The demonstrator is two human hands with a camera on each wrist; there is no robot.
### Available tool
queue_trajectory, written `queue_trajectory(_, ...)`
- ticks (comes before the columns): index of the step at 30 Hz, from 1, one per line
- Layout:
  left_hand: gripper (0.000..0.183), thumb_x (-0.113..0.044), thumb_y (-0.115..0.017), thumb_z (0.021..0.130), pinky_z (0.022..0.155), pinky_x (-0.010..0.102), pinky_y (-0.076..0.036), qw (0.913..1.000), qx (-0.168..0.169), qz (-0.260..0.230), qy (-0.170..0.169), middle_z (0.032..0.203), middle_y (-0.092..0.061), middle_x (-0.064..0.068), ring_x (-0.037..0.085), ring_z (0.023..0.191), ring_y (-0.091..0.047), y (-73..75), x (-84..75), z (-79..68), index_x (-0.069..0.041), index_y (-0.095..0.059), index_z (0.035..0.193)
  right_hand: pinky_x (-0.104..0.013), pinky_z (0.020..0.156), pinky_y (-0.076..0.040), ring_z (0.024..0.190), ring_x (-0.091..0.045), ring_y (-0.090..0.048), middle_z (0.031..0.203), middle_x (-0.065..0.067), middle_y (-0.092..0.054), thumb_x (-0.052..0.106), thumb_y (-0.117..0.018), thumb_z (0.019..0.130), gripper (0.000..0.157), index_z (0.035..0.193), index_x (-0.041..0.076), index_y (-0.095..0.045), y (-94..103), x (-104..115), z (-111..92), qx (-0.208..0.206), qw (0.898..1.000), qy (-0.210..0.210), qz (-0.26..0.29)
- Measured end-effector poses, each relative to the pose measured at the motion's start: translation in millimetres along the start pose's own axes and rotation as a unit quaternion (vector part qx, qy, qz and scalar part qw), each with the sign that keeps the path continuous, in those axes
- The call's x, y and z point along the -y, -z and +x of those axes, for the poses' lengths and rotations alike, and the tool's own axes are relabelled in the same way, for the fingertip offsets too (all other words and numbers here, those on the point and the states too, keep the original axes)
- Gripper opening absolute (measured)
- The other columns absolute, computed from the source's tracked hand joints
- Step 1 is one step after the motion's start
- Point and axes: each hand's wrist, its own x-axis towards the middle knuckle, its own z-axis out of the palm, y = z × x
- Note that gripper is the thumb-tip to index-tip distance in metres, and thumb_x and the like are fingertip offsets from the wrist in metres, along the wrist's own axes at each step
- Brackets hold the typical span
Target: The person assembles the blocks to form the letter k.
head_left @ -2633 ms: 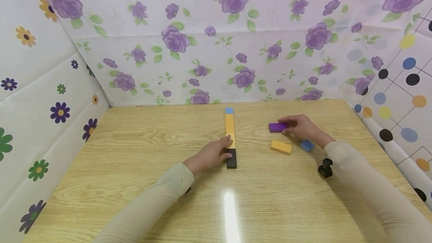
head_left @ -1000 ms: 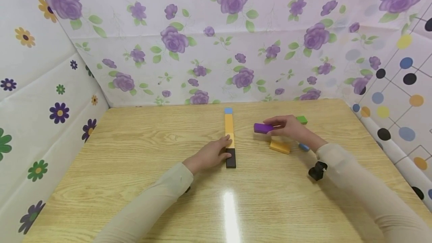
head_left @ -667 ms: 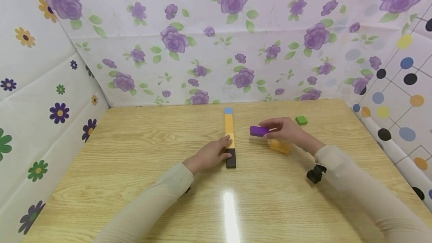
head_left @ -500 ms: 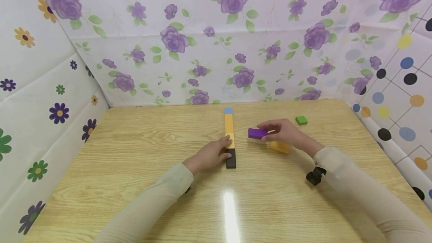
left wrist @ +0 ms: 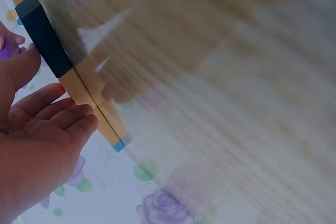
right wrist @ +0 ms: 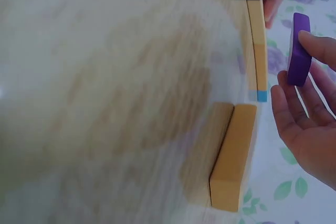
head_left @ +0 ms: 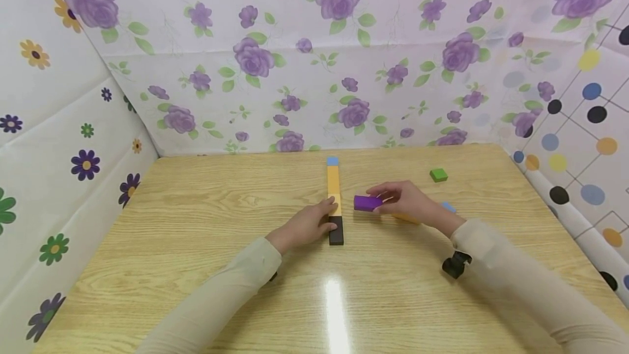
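A straight row of wooden blocks runs away from me mid-table: a black block [head_left: 336,235] nearest, then a light yellow block [head_left: 338,211], an orange block [head_left: 333,179] and a blue block [head_left: 332,161] at the far end. My left hand [head_left: 303,225] rests against the row from the left, thumb on the black block, relaxed fingers on the yellow one. To the right of the row, my right hand [head_left: 405,201] pinches a purple block [head_left: 365,203] by its right end, thumb against fingers. In the right wrist view the purple block [right wrist: 298,51] is held above the tabletop.
Partly behind my right hand lies a loose orange block [head_left: 407,218], seen whole in the right wrist view. A small blue block [head_left: 448,207] peeks out past the right wrist. Farther back sits a green block [head_left: 439,175]. Patterned cloth [head_left: 221,97] encloses the wooden table [head_left: 206,206].
My right hand has lifted the purple block and carried it left and nearer to me, close to the row. The green block behind it has come into view. My left hand stays put.
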Motion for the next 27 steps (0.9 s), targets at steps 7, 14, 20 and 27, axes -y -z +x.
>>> queue_trajectory(7,0.055,-0.023,-0.057,0.098,0.115,0.037,-0.025,1.0,-0.002,0.001,0.0,0.155,-0.026,0.015,0.027,0.142,-0.027,-0.1,-0.4,0.4,0.001,-0.039,0.144,-0.036,0.09,-0.054,0.105,-0.026,-0.063,0.121,-0.01,-0.065,0.021,-0.08,0.08,0.049,0.125,0.009,-0.065,-10.4,2,-2,0.008,1.0,0.009,0.014)
queue_trajectory(14,0.055,-0.023,-0.057,0.098,0.115,0.038,-0.026,1.0,-0.002,0.001,0.0,0.155,-0.026,0.014,0.028,0.142,-0.027,-0.7,0.4,0.4,0.001,-0.04,0.144,-0.037,0.088,-0.054,0.103,-0.023,-0.063,0.116,-0.008,-0.066,0.019,-0.081,0.079,0.049,0.125,0.012,-0.065,-20.9,4,-5,0.004,1.0,-0.015,0.004)
queue_trajectory(20,0.054,-0.023,-0.057,0.098,0.115,0.038,-0.027,1.0,-0.005,0.002,-0.004,0.154,-0.027,0.015,0.028,0.141,-0.029,-1.0,0.7,1.3,0.002,-0.04,0.144,-0.035,0.086,-0.055,0.097,-0.022,-0.064,0.11,-0.008,-0.067,0.013,-0.082,0.077,0.048,0.123,0.011,-0.066,-28.3,7,-4,-0.004,1.0,-0.023,-0.001)
queue_trajectory(27,0.055,-0.023,-0.057,0.098,0.115,0.038,-0.026,1.0,-0.004,0.002,-0.001,0.155,-0.027,0.014,0.027,0.141,-0.028,-1.0,0.5,1.0,0.001,-0.04,0.144,-0.035,0.084,-0.055,0.095,-0.022,-0.064,0.107,-0.009,-0.067,0.012,-0.082,0.077,0.047,0.122,0.007,-0.066,-33.2,6,-4,-0.006,0.999,-0.012,-0.031)
